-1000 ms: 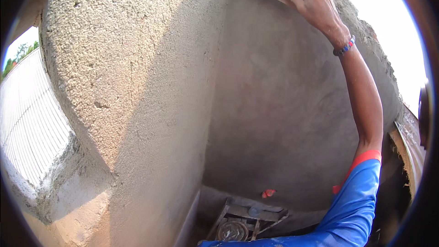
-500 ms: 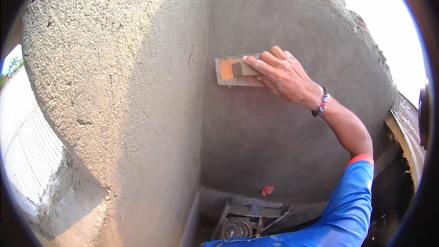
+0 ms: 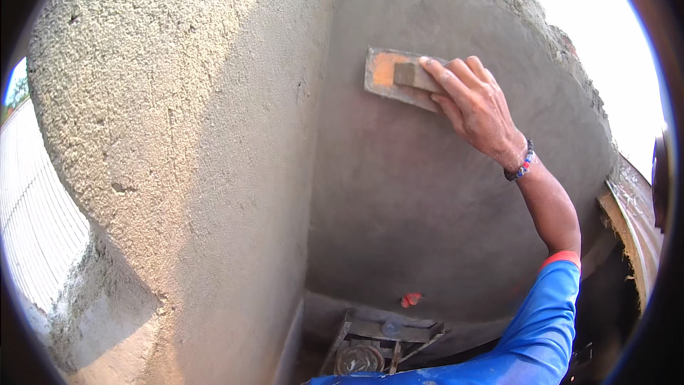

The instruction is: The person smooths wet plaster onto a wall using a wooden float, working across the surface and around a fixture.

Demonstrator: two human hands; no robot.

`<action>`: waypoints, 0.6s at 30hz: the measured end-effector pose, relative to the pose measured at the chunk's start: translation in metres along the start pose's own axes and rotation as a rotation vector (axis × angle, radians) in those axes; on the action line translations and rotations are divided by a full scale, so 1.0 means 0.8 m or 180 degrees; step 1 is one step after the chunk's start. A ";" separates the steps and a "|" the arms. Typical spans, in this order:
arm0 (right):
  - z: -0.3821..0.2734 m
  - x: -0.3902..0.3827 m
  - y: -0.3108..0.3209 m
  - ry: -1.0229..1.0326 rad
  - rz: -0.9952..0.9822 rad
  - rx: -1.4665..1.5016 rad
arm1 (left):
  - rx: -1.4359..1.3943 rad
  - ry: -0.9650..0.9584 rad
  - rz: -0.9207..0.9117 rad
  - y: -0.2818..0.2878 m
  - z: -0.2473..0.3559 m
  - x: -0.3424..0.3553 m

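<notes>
My right hand (image 3: pixel 476 105) is wrapped round the handle of a plastering float (image 3: pixel 380 90), a flat rectangular tool with an orange patch and a grey, mortar-smeared blade. The blade appears to lie against the smooth grey plastered wall (image 3: pixel 399 192), tilted so its left end sits higher. A beaded bracelet circles my right wrist, and the blue sleeve with a red cuff covers the upper arm. To the left of the float, this wall meets a rougher rendered wall (image 3: pixel 214 192) at an inside corner. My left hand is outside the picture.
A small red object (image 3: pixel 411 300) sits low on the plastered wall. Below it stands a wooden frame (image 3: pixel 406 331) with a round container (image 3: pixel 358 358). The wall's broken top edge slopes down rightward to a corrugated sheet (image 3: pixel 633 189). White ribbed sheeting (image 3: pixel 39 207) lies far left.
My right hand has moved the float up and to the right, away from the corner. The float has turned from nearly level to slanting, its left end higher.
</notes>
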State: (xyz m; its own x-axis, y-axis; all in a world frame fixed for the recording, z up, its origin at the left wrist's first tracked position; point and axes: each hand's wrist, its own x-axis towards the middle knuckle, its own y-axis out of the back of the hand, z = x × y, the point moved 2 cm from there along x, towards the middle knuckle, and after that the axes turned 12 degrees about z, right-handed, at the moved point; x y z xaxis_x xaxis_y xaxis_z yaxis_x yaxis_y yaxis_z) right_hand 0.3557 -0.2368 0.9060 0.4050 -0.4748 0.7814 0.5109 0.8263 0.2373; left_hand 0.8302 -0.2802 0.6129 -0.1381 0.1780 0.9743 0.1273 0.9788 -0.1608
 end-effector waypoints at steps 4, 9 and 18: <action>0.082 0.098 0.047 -0.0536 0.1006 -0.0633 | -0.0071 0.0042 0.0017 -0.002 0.007 0.001; 0.074 0.080 -0.009 -0.0073 0.0782 -0.0548 | 0.0007 0.0011 0.0096 -0.001 0.011 0.004; -0.095 -0.080 -0.070 0.0734 -0.1120 0.0454 | -0.0012 -0.0091 0.0111 -0.012 0.010 0.000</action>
State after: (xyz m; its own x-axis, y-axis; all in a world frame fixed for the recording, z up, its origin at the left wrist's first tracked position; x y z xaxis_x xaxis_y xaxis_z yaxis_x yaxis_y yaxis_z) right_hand 0.3590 -0.2758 0.7989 0.3921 -0.7764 0.4934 0.5447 0.6282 0.5556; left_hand 0.8215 -0.2885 0.6132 -0.1616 0.2149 0.9632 0.1363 0.9715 -0.1939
